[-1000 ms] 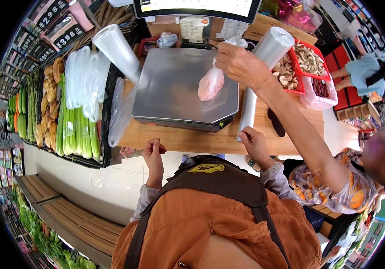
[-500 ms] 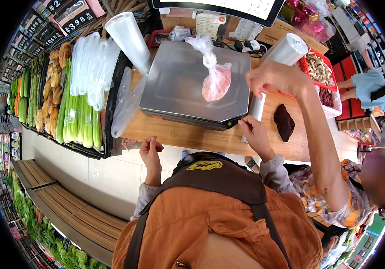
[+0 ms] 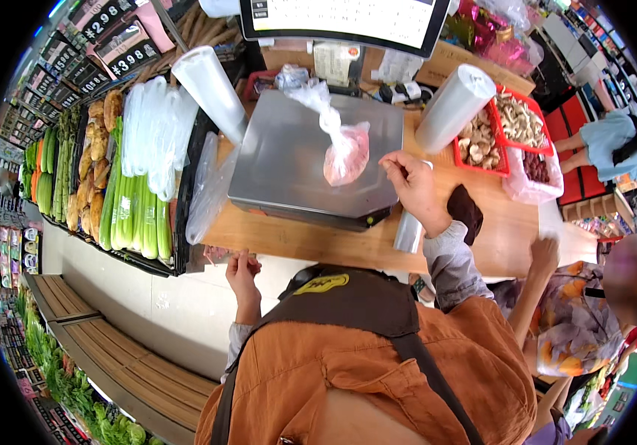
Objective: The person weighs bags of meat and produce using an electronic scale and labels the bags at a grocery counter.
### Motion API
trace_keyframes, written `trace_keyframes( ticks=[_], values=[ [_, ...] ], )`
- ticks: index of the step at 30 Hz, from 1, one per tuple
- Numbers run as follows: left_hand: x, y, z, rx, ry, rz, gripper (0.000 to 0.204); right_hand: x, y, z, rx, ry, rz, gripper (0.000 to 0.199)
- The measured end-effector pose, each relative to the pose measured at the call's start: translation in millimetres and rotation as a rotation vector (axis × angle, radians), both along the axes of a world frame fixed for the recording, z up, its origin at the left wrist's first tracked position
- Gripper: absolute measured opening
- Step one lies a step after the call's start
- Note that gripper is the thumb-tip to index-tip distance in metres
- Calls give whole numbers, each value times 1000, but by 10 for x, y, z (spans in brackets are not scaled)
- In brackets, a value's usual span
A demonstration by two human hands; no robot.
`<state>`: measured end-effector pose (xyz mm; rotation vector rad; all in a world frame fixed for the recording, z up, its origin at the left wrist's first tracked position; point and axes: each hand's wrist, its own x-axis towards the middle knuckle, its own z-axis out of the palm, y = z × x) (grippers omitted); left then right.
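Observation:
A knotted clear plastic bag of pinkish contents (image 3: 347, 157) lies on the flat metal plate of a weighing scale (image 3: 281, 159). My right hand (image 3: 415, 189) hovers at the scale's right edge, apart from the bag. Its fingers are curled in, thumb near the forefinger, and nothing shows in them. Lower down, my left hand (image 3: 244, 280) hangs in front of the table's near edge with its fingers drawn together, holding nothing that I can see. A white roll (image 3: 409, 230) lies beneath my right wrist, with a dark brown cloth-like item (image 3: 466, 213) beside it.
A screen (image 3: 340, 26) stands behind the scale, flanked by plastic bag rolls (image 3: 211, 89) (image 3: 455, 107). Left is a crate of bagged celery (image 3: 136, 215); right are red baskets of mushrooms (image 3: 479, 141). Another person's hand (image 3: 544, 256) is at the table's right.
The other person's arm has drawn back from over the table toward the right. My right hand has risen from the scale's front corner to its right side. The bag stays on the scale.

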<state>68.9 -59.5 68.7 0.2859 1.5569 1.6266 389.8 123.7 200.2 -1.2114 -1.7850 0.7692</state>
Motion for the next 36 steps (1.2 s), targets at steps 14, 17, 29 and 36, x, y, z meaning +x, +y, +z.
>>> trace_keyframes(
  ticks=[14, 17, 29, 36],
  values=[
    [231, -187, -66, -143, -140, -36, 14, -479, 779, 1119, 452, -204, 188, 7],
    [196, -252, -123, -160, -137, -14, 13, -559, 949, 1333, 588, -293, 171, 11],
    [239, -221, -322, -150, -256, -158, 20, -850, 1359, 1524, 805, -417, 198, 14],
    [267, -55, -298, -151, -302, -305, 27, -839, 1409, 1320, 838, -505, 56, 23]
  ],
)
